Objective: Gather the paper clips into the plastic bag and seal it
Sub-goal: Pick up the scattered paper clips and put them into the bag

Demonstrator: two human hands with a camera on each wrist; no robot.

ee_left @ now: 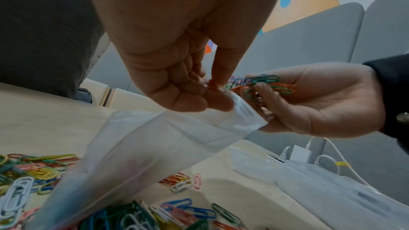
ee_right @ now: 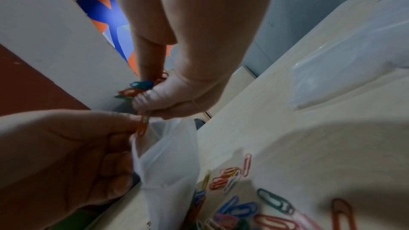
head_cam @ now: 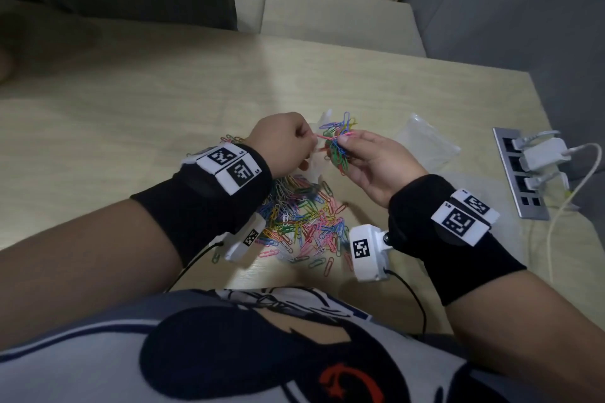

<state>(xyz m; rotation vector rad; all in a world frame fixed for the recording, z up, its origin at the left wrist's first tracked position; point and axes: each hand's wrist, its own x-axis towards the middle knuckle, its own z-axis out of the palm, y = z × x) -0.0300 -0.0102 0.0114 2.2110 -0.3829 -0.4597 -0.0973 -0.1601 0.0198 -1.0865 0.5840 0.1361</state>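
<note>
The limp, slippery bag [ee_left: 168, 139] is pinched at its rim by the left hand [head_cam: 281, 141]; a tangled bunch of light clips [head_cam: 339, 147], at 3 o'clock, is gripped by the right hand [head_cam: 376, 167].

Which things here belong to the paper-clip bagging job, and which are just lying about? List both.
Job:
- plastic bag, its rim pinched by the left hand
- bunch of clips in the right hand
- loose clips on the table

Lying about:
- second clear bag
- power strip with white chargers
</note>
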